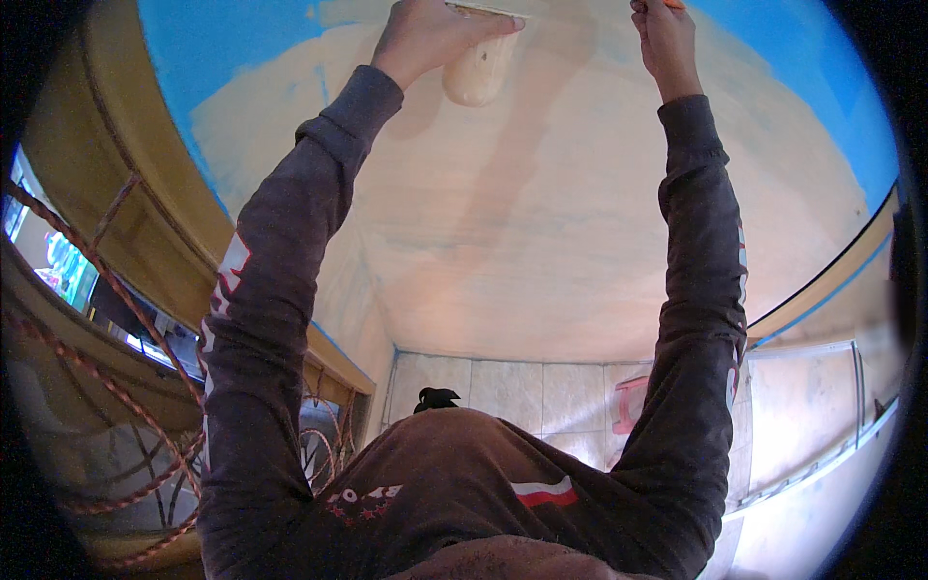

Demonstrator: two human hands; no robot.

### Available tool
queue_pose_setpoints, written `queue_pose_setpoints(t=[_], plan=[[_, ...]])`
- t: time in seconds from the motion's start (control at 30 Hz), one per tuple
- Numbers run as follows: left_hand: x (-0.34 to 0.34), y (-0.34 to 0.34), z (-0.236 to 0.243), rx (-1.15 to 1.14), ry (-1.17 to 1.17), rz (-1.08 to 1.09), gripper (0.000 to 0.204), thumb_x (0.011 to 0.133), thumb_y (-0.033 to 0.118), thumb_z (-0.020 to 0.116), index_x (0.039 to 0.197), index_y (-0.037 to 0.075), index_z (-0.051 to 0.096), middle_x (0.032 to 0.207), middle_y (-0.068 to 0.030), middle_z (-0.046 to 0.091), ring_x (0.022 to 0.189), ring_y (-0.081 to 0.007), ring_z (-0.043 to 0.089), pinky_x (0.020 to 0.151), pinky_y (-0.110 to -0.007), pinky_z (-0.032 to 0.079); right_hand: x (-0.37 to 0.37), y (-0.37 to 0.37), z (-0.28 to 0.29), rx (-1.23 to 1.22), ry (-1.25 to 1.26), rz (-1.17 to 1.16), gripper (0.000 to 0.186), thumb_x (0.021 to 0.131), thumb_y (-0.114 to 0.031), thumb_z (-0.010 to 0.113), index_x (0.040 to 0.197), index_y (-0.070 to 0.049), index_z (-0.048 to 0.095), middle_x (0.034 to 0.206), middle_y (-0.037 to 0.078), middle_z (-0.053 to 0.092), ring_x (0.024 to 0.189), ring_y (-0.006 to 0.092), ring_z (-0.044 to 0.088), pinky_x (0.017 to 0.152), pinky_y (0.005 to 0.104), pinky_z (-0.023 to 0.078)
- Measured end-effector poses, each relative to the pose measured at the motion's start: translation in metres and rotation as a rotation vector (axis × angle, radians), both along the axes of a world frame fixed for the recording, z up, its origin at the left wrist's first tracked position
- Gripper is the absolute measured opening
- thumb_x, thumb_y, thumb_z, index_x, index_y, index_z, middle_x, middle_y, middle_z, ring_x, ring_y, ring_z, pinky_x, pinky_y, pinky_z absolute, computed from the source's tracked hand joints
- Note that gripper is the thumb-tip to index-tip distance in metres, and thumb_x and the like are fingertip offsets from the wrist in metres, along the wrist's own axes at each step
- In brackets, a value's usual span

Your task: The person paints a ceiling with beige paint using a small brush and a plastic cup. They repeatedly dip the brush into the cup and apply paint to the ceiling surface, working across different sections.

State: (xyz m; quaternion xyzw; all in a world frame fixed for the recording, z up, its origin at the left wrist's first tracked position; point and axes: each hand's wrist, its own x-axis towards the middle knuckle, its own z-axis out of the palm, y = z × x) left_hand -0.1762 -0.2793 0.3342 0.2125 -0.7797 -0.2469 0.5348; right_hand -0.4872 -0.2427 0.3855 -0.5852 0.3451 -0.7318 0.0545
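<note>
Far left: twisted metal bars (pixel 108 385), running behind the left sleeve (pixel 266 300). Above them: a yellow-brown frame (pixel 106 106). Next: blue paint (pixel 222 48), bordering a pale wall (pixel 580 213). Left hand (pixel 418 43): thumb and fingers closed on the rim of a pale container (pixel 476 79), held upright before the wall, top centre. Below: tiled floor (pixel 503 385), partly hidden by the dark-clothed torso; red item on it (pixel 631 396), kind unclear. Right hand (pixel 667 43): fingers curled round an orange handle (pixel 674 4), cut off above. Far right, beyond the right sleeve (pixel 701 280): whitish panel (pixel 802 396).
</note>
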Motion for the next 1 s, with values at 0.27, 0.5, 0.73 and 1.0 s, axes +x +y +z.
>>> queue_pose_setpoints(t=[0.27,0.5,0.73,1.0], plan=[[-0.016,-0.010,-0.011,0.016,0.038,-0.263,0.081,0.084,0.021,0.087,0.134,-0.013,0.033,0.117,-0.0231,0.071,0.107,-0.0228,0.072,0.089,-0.031,0.059,-0.046,0.013,-0.005,-0.043,0.057,-0.152,0.025,0.102,-0.031,0.068,0.104,-0.006,0.071,0.084,-0.003,0.064,0.061,0.0020,0.040,0.052,0.0199,0.032],[-0.036,-0.026,-0.029,-0.090,-0.055,0.017,0.106,0.073,0.050,0.091,0.143,-0.008,0.039,0.109,-0.0255,0.071,0.101,-0.0282,0.074,0.085,-0.034,0.060,-0.117,0.057,-0.010,-0.104,0.095,-0.258,0.025,0.103,-0.027,0.066,0.111,-0.004,0.072,0.095,0.002,0.070,0.065,0.0019,0.042,0.055,0.0194,0.034],[-0.035,-0.017,-0.032,-0.115,-0.064,0.002,0.101,0.074,0.046,0.092,0.143,-0.006,0.040,0.110,-0.0252,0.070,0.101,-0.0293,0.074,0.086,-0.035,0.060,-0.112,0.090,-0.003,-0.166,0.062,-0.334,0.028,0.102,-0.030,0.068,0.113,-0.005,0.074,0.090,0.001,0.070,0.065,0.0018,0.042,0.056,0.0193,0.034],[-0.023,-0.007,-0.041,-0.037,-0.070,0.041,0.100,0.074,0.045,0.093,0.143,-0.006,0.040,0.111,-0.0249,0.070,0.100,-0.0283,0.074,0.085,-0.035,0.060,0.023,-0.007,0.010,-0.110,0.172,-0.184,0.030,0.100,-0.032,0.070,0.097,-0.003,0.077,0.066,-0.007,0.053,0.055,0.0021,0.040,0.048,0.0230,0.032]])
